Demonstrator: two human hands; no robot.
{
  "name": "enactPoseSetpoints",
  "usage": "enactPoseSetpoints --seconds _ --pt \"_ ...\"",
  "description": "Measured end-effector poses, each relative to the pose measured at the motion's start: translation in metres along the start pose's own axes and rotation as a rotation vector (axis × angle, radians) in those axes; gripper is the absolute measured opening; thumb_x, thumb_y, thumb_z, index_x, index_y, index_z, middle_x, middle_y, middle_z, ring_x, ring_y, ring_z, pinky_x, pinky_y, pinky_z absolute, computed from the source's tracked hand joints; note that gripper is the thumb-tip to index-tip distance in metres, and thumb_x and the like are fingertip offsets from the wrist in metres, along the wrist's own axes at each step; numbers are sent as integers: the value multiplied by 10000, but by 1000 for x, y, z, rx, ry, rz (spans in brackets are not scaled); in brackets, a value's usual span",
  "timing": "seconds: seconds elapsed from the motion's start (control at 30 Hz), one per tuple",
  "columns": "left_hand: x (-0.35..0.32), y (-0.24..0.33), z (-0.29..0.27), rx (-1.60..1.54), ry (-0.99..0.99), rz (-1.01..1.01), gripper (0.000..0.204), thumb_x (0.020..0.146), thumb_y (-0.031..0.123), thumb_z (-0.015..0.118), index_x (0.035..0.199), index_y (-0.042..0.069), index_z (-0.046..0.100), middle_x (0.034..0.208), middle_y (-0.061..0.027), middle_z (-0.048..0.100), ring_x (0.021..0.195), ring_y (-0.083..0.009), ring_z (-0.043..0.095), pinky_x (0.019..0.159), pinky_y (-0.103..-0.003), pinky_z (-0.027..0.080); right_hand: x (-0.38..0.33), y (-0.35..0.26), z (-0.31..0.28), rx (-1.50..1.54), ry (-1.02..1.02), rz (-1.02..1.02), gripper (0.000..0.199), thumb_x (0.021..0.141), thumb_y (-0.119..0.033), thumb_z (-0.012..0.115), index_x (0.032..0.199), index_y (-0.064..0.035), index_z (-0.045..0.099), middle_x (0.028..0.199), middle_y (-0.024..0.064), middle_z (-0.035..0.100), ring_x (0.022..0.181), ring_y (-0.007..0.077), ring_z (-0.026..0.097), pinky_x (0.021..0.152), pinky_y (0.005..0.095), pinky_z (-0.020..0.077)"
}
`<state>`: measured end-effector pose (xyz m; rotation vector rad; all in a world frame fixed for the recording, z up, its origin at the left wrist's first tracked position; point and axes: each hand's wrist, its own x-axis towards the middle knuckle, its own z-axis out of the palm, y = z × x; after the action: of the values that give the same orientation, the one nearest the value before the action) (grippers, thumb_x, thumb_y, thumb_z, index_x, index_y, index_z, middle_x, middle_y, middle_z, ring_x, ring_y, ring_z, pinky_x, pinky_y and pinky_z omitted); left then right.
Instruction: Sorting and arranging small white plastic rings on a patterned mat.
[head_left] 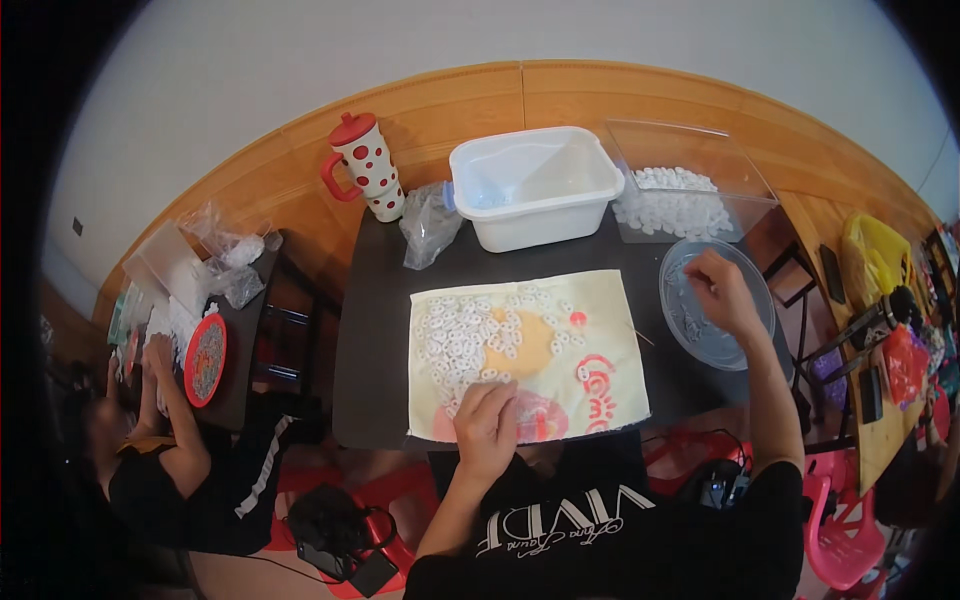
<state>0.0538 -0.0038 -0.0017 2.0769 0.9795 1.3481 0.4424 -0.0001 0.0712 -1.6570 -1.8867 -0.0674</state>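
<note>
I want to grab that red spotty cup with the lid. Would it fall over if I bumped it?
The spotted cup looks tall and narrow, so a bump near its red lid could probably tip it. Its big side handle likely makes it lean that way. The closed lid might limit spills. It stands at the dark table's far corner, near the edge.

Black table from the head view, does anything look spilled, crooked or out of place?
Nothing looks spilled. The small white rings lie loose, but only on the cream printed cloth. The cloth sits slightly askew on the black table, its near edge overhanging.
</note>
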Motion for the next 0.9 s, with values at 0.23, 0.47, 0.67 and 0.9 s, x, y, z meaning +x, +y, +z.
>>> enactPoseSetpoints --seconds 0.23,0.47,0.67,0.9 --pt "53 23 35 344 -254 56 310 782 36 709 1088 -7 683 1012 -179 614 984 -351 558 858 -409 480 -25 -112 47 530 -66 -150 105 804 52 673 884 0 629 820 147 610 768 334 625 666 387 501" --pt "55 8 60 574 -421 53 179 753 75 704 915 1 684 933 -158 596 992 -348 535 872 -406 470 -49 -121 75 780 -112 77 39 869 52 650 894 23 647 807 98 636 717 158 615 659 272 475" --pt "47 7 34 261 -341 35 178 744 -41 647 918 -17 673 938 -162 611 955 -358 557 823 -409 484 -56 -115 81 885 -73 219 17 894 33 657 891 24 644 804 47 639 728 85 579 660 239 461" --pt "28 21 -7 196 -372 116 292 737 -69 657 1011 20 704 1075 -148 649 1018 -358 553 863 -402 484 -67 -109 93 890 -88 218 46 898 51 639 935 26 632 824 51 627 758 78 581 680 229 469"
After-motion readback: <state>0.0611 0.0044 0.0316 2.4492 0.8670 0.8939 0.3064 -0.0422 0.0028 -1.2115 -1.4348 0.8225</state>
